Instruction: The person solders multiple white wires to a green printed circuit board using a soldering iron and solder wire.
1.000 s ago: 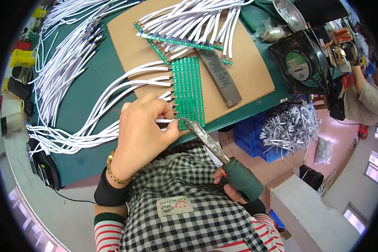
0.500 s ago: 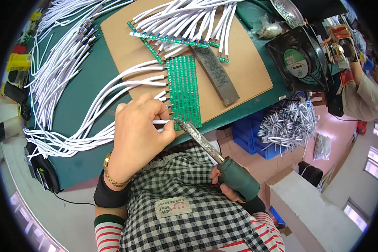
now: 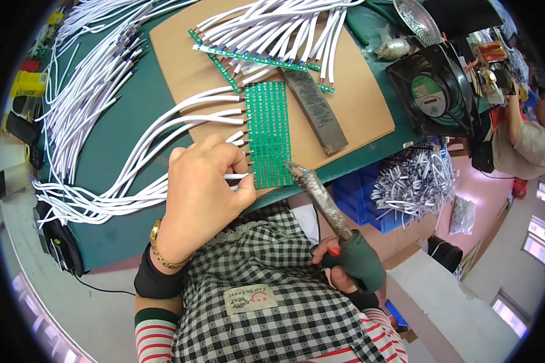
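My left hand [image 3: 206, 178] pinches a white cable [image 3: 236, 176] between thumb and fingertips, its stripped end at the left edge of a green circuit board [image 3: 269, 133]. Further up that edge, several white cables [image 3: 215, 117] meet the board and trail off to the left. In my right hand [image 3: 333, 263] is a soldering iron [image 3: 324, 202] with a dark green handle; only some fingers show around it. The iron's tip stands by the board's lower right edge, apart from the cable.
Brown cardboard [image 3: 363, 109] lies under the board. A dark metal bar [image 3: 318, 112] lies right of it, below finished boards with cables [image 3: 254, 57]. A black fan [image 3: 430, 94] stands at right, above a blue bin [image 3: 357, 196] of cable pieces. Loose cables [image 3: 94, 103] lie left. A co-worker sits at far right.
The soldering iron has drawn away from the cable end, moving to the right. My left hand stays nearly in place, still pinching the cable.
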Motion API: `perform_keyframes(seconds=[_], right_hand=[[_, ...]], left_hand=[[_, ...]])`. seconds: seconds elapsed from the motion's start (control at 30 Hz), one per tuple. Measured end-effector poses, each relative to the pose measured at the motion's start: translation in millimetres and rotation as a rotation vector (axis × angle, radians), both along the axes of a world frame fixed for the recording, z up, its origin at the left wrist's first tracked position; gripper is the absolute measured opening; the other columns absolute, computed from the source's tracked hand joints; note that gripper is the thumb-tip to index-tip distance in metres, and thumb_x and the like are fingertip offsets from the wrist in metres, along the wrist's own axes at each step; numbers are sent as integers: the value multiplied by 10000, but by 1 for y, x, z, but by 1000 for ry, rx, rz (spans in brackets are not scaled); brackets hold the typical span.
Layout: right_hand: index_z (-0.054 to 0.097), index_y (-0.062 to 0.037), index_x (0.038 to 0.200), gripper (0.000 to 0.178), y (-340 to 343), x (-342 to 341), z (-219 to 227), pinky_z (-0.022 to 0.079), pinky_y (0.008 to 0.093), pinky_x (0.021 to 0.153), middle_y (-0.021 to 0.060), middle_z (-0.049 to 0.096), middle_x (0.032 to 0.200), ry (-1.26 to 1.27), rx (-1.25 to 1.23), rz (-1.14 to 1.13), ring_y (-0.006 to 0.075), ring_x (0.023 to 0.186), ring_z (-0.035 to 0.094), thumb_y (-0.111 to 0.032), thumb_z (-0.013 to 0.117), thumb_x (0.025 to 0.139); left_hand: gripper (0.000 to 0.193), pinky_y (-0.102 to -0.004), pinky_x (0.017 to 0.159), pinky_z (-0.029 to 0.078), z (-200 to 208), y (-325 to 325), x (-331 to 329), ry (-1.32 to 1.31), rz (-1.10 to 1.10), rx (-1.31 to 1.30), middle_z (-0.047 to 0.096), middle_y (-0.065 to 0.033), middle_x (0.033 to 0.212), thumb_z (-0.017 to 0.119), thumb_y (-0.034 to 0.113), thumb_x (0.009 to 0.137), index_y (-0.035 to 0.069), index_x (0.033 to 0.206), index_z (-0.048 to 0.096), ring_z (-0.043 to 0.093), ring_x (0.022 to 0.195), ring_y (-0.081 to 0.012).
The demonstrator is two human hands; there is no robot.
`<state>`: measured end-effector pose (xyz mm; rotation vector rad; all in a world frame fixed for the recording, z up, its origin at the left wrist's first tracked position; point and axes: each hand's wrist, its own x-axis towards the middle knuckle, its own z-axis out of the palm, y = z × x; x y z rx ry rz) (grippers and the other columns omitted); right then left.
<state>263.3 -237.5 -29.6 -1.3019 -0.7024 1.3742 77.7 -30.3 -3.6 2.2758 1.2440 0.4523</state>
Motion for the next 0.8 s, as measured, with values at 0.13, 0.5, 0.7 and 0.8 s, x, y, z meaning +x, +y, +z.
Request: perform_keyframes(seconds=[0.13, 0.5, 0.7, 0.8], right_hand=[[577, 14, 1092, 334, -1, -2, -7, 500, 273, 759, 84, 622, 917, 85, 24, -41, 136, 794, 602, -229, 638, 871], [527, 13, 1165, 466, -16, 1, -29, 493, 301, 771, 117, 601, 964, 16, 121, 4, 167, 832, 592, -307, 672, 859], [493, 6, 1207, 437, -26, 1, -36, 477, 341, 809, 164, 563, 1052, 70, 190, -59, 206, 900, 574, -255, 627, 882], [489, 15, 1204, 444, -27, 0, -34, 480, 342, 803, 157, 566, 1038, 81, 143, -57, 207, 893, 575, -252, 634, 880]], left_hand=[[168, -330, 610, 340, 0, 0, 0, 2, -7, 9, 507, -41, 662, 708, 73, 612, 56, 666, 550, 517, 593, -210], [182, -335, 619, 348, 2, 2, -6, 10, -57, 6, 538, -39, 686, 730, 96, 626, 66, 683, 559, 530, 608, -221], [232, -368, 627, 386, 6, 6, -14, -82, -340, 337, 528, -63, 769, 751, 48, 640, 63, 789, 574, 499, 664, -247], [258, -363, 650, 438, 5, -2, -29, -44, -429, 387, 537, -78, 822, 748, 36, 645, 38, 847, 589, 526, 713, -255]])
